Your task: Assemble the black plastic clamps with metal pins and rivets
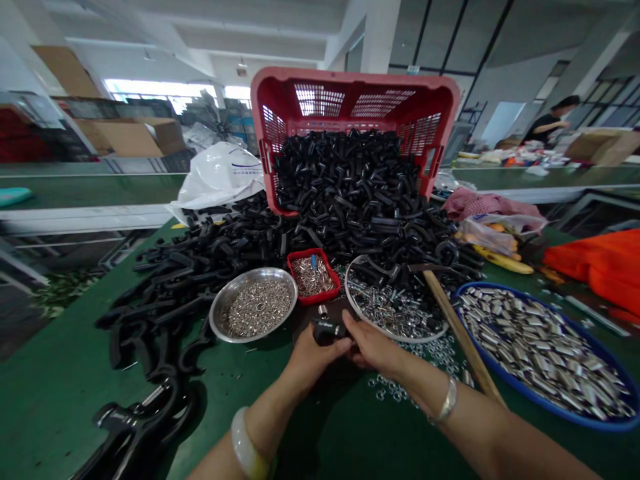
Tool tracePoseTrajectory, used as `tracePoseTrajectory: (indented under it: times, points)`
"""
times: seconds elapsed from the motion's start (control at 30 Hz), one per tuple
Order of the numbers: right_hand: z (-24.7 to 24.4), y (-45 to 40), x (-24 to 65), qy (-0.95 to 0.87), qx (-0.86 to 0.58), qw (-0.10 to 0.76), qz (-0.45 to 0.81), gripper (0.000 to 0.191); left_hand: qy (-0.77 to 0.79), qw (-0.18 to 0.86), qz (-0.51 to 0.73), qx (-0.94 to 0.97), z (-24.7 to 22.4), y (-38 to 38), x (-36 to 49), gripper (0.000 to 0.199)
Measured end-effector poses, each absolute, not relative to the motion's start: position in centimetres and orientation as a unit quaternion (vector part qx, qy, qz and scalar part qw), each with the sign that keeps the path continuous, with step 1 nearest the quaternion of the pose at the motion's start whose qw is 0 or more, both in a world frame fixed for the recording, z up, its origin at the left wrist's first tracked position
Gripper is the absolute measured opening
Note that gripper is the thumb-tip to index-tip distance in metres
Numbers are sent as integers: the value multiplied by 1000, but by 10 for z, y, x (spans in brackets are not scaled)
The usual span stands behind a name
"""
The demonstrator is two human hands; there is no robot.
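Note:
Between my two hands is a black plastic part (327, 328) with a small metal cylinder standing up from it. My left hand (311, 353) grips its left side, the thumb reaching across the front. My right hand (369, 340) is closed at its right end; its fingertips are partly hidden. Just beyond them stand a red tray (334, 293) of small metal pins and a steel bowl (216, 320) of tiny metal pieces. A round white-rimmed tray (356, 303) with nuts, bolts and rings lies right of my hands.
A tipped red crate (356, 80) spills black parts (345, 180) over the green table (60, 353). On the right are a wooden-handled hammer (465, 340), a blue tray (530, 393) of metal sleeves, bananas (503, 260) and orange cloth (595, 263). A person (553, 120) is in the background.

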State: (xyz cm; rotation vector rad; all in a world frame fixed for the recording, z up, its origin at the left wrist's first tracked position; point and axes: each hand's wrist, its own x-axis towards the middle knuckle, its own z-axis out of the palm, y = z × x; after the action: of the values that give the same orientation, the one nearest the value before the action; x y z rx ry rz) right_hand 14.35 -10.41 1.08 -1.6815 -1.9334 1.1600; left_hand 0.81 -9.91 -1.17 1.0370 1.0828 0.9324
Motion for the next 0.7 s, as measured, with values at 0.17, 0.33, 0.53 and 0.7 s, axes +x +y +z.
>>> tracePoseTrajectory:
  times: [0.17, 0.33, 0.53, 0.7]
  points:
    - [18, -103, 155, -778, -556, 195, 218, 46, 439, 505, 352, 654, -11, -94, -9, 36]
    - [10, -89, 169, -875, -424, 173, 157, 23, 421, 392, 182, 798, -5, -83, -23, 43]
    - [-9, -90, 167, -839, -518, 125, 109, 20, 447, 125, 116, 878, -6, -75, -19, 57]
    - [14, -108, 210, -761, -637, 118, -36, 26, 470, 93, 51, 876, 4, -71, -19, 75]
